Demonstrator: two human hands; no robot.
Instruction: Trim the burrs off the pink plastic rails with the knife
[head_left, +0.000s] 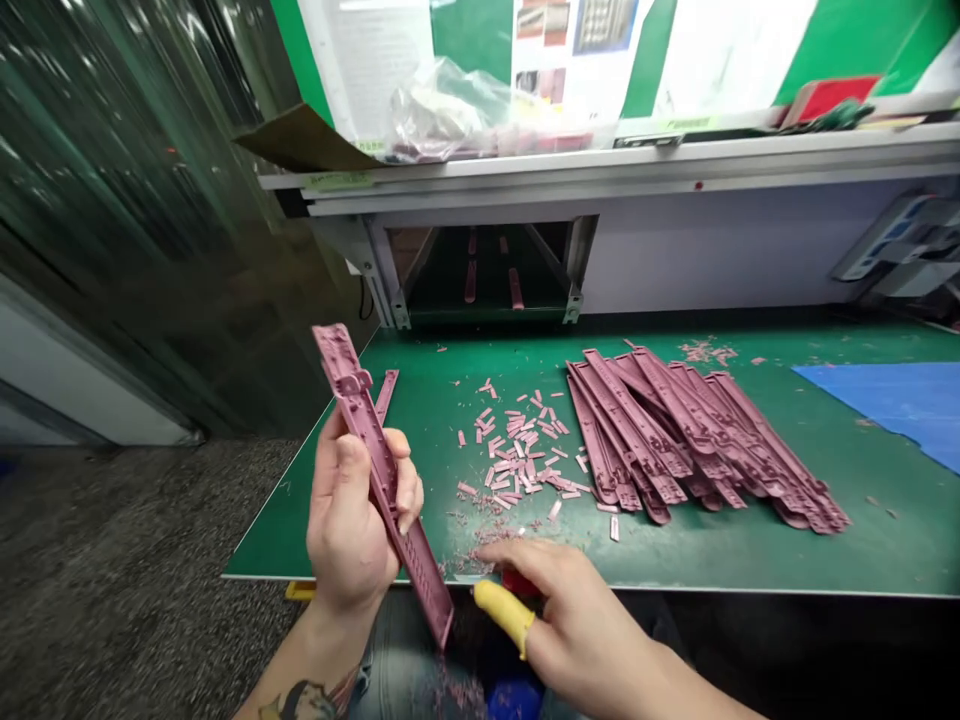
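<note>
My left hand (360, 510) is closed around a long pink moulded plastic strip (382, 465), tilted with its upper end away from me. Ribs, a raised clip and rows of small holes show on it. My right hand (570, 610) is curled near the table's front edge, right of the strip's lower end. A yellow finger cot (504, 615) covers its thumb. Something red (519, 584) shows between thumb and forefinger; its kind is mostly hidden. Small pink offcuts (521, 455) lie scattered beyond this hand. Another pink strip (387, 393) lies behind my left hand.
Many similar pink strips (675, 430) are piled on the right of the green table (750, 560). A blue sheet (892, 400) lies farther right. At the back, a conveyor opening (491, 300) carries several pink pieces. Above it runs a shelf (637, 165) with a plastic bag (450, 110).
</note>
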